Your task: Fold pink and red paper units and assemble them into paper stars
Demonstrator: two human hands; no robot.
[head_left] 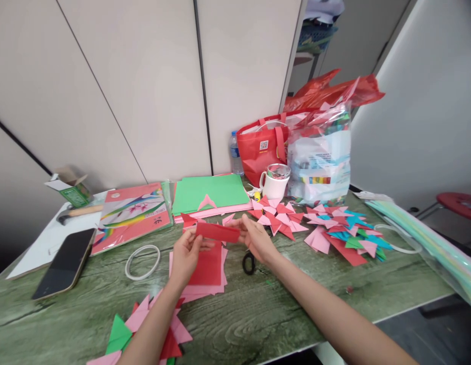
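Between my two hands a folded strip of red paper (217, 232) is held up over the table. My left hand (187, 252) pinches its left end, and my right hand (254, 237) has the right end between thumb and fingers. Below it lies a stack of red and pink paper squares (208, 271). Just behind the strip are small folded red and pink pieces, partly hidden by it. A black ring-shaped item (248, 263) rests near my right hand. Under my left forearm sits a pile of folded pink, red and green pieces (174, 332).
Green and pink sheets (228, 192), a paper pack (132, 215), a phone (64, 263), a hammer (81, 211) and a white ring (143, 262) lie on the left and back. A white mug (275, 185), red bag (258, 152) and folded-paper clusters (279, 218) stand or lie toward the right.
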